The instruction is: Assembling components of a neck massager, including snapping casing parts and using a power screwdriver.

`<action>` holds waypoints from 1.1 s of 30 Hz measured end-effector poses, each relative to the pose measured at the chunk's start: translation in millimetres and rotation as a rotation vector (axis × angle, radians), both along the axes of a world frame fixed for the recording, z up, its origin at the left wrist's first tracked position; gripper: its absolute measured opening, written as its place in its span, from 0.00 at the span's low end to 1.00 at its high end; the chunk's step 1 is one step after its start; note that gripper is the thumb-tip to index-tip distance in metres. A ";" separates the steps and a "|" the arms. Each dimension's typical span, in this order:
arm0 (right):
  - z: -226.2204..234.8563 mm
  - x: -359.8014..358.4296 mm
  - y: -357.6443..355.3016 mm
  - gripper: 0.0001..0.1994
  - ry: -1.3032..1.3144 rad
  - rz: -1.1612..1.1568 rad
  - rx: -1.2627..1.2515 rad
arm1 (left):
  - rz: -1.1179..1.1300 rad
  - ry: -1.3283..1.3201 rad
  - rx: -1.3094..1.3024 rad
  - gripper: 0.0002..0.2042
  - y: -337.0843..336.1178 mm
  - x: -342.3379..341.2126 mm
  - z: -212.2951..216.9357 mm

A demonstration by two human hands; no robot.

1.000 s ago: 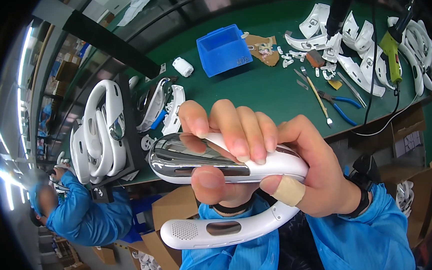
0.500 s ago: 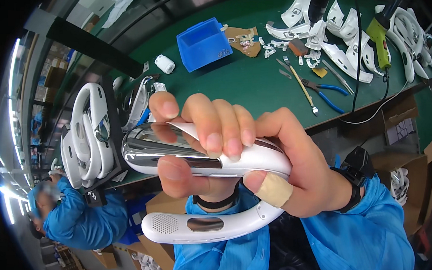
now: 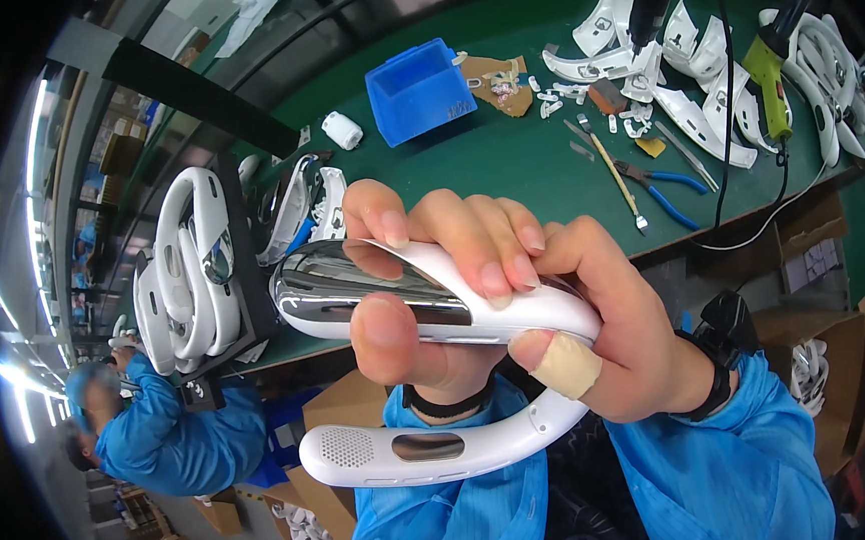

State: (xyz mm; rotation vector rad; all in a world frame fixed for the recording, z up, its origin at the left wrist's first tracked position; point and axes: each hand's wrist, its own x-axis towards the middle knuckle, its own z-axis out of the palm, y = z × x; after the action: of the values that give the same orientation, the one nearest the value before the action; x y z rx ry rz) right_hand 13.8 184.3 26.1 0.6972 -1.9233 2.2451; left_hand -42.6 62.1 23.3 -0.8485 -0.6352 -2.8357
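Left hand (image 3: 450,236) curled, 4 fingers (image 3: 388,217) above its thumb (image 3: 385,339), right hand (image 3: 638,345) bent inward beside it, taped thumb (image 3: 568,367)

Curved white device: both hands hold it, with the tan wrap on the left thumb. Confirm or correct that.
Wrong side: the head view shows the tan wrap on the thumb of the right hand. That hand and the left hand both hold the curved white device.

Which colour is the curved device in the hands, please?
The curved device is white with mirror-like panels, seen in the head view.
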 end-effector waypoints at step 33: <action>-2.5 -1.0 -0.5 0.22 0.040 -0.054 0.128 | -0.055 0.139 0.043 0.23 -17.5 -9.4 5.5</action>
State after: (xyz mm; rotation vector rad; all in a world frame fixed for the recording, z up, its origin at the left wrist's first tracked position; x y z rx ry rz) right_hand 12.8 183.9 23.5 0.6904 -2.0554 2.0760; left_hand -52.0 44.6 28.8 -1.0597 -0.5394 -2.7956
